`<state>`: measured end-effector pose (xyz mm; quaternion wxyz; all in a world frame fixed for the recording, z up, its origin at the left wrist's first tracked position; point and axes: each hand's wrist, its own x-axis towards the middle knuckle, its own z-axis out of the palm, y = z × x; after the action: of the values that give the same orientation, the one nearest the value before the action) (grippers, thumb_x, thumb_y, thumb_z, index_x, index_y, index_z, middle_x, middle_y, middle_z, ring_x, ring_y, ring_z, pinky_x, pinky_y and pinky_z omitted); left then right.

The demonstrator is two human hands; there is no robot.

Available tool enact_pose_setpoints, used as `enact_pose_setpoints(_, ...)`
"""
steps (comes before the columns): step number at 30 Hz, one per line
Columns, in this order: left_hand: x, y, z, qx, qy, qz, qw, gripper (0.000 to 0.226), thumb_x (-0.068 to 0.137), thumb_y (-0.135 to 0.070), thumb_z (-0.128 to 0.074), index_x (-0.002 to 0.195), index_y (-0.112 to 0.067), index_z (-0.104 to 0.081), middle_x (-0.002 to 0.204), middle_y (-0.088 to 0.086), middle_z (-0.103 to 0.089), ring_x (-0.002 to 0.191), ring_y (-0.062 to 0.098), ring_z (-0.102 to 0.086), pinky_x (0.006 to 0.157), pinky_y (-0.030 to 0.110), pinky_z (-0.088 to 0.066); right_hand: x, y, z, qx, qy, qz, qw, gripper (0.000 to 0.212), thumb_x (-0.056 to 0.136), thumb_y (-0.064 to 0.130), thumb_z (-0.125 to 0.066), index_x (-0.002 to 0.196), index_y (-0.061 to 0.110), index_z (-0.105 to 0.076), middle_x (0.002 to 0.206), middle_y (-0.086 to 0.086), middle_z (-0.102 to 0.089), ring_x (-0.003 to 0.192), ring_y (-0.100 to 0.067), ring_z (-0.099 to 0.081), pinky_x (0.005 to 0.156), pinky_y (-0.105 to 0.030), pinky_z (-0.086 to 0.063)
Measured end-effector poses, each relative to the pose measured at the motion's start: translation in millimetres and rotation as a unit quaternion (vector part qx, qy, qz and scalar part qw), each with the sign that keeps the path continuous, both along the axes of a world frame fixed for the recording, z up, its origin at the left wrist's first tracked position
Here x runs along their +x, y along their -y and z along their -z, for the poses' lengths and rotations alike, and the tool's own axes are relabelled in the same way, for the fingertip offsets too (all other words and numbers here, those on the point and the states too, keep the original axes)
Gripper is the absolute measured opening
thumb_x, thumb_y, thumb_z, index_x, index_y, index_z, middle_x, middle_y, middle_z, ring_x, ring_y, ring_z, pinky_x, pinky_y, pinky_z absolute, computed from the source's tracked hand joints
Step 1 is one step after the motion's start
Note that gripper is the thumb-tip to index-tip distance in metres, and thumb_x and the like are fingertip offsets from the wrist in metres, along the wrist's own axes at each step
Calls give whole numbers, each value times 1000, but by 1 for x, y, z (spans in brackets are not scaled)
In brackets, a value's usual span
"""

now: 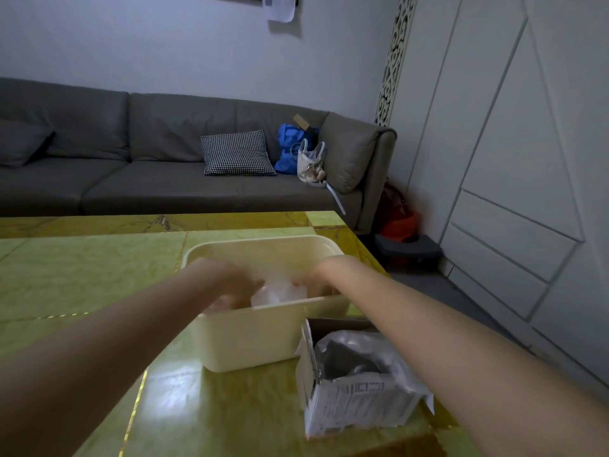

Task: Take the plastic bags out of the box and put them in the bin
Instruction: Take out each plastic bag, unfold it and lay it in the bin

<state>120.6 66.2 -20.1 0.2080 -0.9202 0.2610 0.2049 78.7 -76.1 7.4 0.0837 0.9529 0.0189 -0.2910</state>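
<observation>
Cream plastic bin (263, 338) sits on the table (82, 268), near its right edge; far rim well short of the table's far edge. Bare table top to the left of the bin and in front of it. Cardboard box (356, 400) stands just right-front of the bin, close to the table's right edge, top flaps open, printed label on its front face. Crinkly translucent plastic bags (359, 351) fill the box and spill over its right side. More clear, wrinkled plastic (280, 293) lies inside the bin, between the two hands.

Table top is glossy green-yellow marble pattern with thin gold inlay lines, strong glare patch in front of the bin. Bin is smooth, rounded corners, straight walls.

Both forearms reach forward, wrists bent down over the bin's near rim. Left hand (230, 285) and right hand (313, 278) are inside the bin, blurred and partly hidden by the wall; cannot tell whether the fingers are spread or gripping the plastic.

Grey sofa (148, 179) beyond the table, checked cushion (237, 153) on it.
</observation>
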Motion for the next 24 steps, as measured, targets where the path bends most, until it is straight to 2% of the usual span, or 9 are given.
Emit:
enact_pose_setpoints(2,-1,-7,-4,19,21,1,1000,41,99,-28,-34,138,-17,-41,137,8,-46,101,17,-44,90,30,-38,2,0,2,-14,-9,-1,1000,56,100,14,-38,152,22,-19,156,-4,-21,136,-27,-33,103,-34,-35)
enact_pose_setpoints(4,-2,-10,-2,24,38,25,999,45,100,-34,-30,135,-12,-44,136,9,-48,96,16,-38,90,31,-36,3,-2,2,-27,-11,-1,1000,54,99,13,-38,151,19,-23,154,-6,-24,134,-28,-36,103,-34,-37)
enact_pose_setpoints(6,-1,-6,-5,5,-1,-9,1000,45,98,-29,-36,141,-18,-35,134,8,-46,104,19,-47,89,32,-40,3,-1,0,-18,-9,4,1000,54,98,13,-40,150,16,-24,152,-8,-28,131,-29,-39,102,-34,-38)
enact_pose_setpoints(9,-3,-3,-22,-39,-64,-105,992,79,90,-33,-56,150,-24,-5,149,8,-29,128,28,-42,99,36,-41,2,8,-7,54,20,29,998,61,96,19,-51,150,16,-23,147,-10,-35,122,-28,-49,99,-34,-46)
enact_pose_setpoints(12,-22,-11,-55,-74,-40,-77,993,89,81,-49,-62,149,-18,-12,153,5,-25,136,27,-33,109,36,-32,-9,18,-23,162,79,48,982,67,88,23,-66,145,16,-32,142,-9,-39,115,-28,-53,90,-35,-53)
enact_pose_setpoints(15,-46,-9,-76,-187,8,-45,981,73,83,-35,-65,143,-16,-29,147,6,-35,131,25,-38,107,34,-32,-34,26,-49,183,166,14,969,45,90,19,-64,132,11,-50,128,-10,-50,99,-25,-60,71,-27,-53)
enact_pose_setpoints(18,-70,9,-82,-314,26,3,949,45,88,-20,-61,130,-14,-47,132,6,-51,114,21,-52,95,30,-41,-68,31,-68,167,202,0,965,21,92,15,-59,107,2,-65,93,-9,-67,76,-18,-64,68,-28,-55)
enact_pose_setpoints(21,-99,32,-74,-339,1,52,939,32,89,-18,-58,121,-17,-57,117,5,-60,99,18,-56,85,26,-42,-104,35,-69,120,145,17,982,30,91,28,-61,78,2,-68,61,-2,-62,56,-16,-59,56,-25,-50)
enact_pose_setpoints(24,-126,47,-58,-280,-14,88,956,33,90,-22,-56,123,-18,-57,116,3,-61,101,20,-56,80,24,-40,-129,35,-50,69,107,41,991,41,87,43,-63,72,5,-57,62,-3,-55,60,-20,-54,51,-26,-43)
